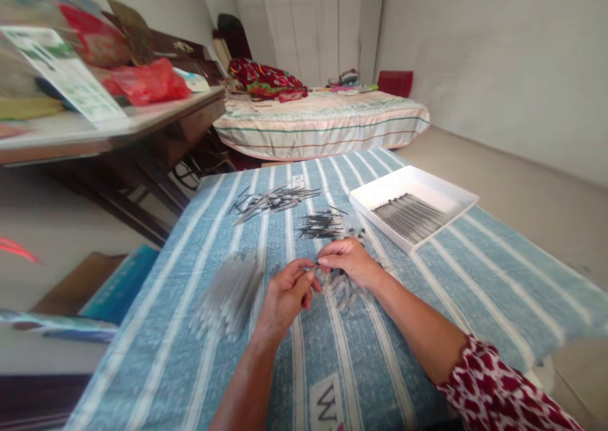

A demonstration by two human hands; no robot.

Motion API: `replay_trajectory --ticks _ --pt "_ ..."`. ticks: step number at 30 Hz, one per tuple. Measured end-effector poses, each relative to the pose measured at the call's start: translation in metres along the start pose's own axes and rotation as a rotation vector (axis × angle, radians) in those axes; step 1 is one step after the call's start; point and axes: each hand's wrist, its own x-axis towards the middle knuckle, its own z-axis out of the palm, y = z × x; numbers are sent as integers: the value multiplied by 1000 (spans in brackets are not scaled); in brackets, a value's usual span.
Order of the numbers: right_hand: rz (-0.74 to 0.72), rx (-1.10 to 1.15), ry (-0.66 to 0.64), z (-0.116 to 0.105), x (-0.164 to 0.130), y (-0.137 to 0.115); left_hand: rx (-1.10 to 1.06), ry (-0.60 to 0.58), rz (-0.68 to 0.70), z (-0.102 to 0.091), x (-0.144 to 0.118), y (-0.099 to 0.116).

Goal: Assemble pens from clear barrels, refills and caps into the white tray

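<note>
White tray [375,198] of dark rods [409,216] (neat rows); hands [317,279] pinching one small piece [315,266] together.

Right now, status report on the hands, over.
Left hand and right hand pinch one thin part together. Loose piles around. White tray apart, right.

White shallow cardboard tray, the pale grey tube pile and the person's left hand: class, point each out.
White shallow cardboard tray [380,193]: head view, bare inner floor near the rim.
Pale grey tube pile [228,295]: head view, pile's middle.
Left hand [285,295]: head view, back of hand.
</note>
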Motion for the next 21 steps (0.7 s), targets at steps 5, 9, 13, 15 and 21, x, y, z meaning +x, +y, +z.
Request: replay_trajectory --ticks 5,9,13,15,21 --pt "1 -46 -2 1 -2 -1 12 5 -8 0 0 -3" --pt "-11 -80 -28 1 -3 2 17 -11 -10 -2 1 -7" --pt "-12 -123 -54 0 -3 5 32 -42 4 -3 2 -10" --pt "-8 -157 -56 0 -3 5 41 -60 19 -4 2 -12" --pt "-23 -301 -76 -1 -4 5 72 -88 15 -5 1 -10"
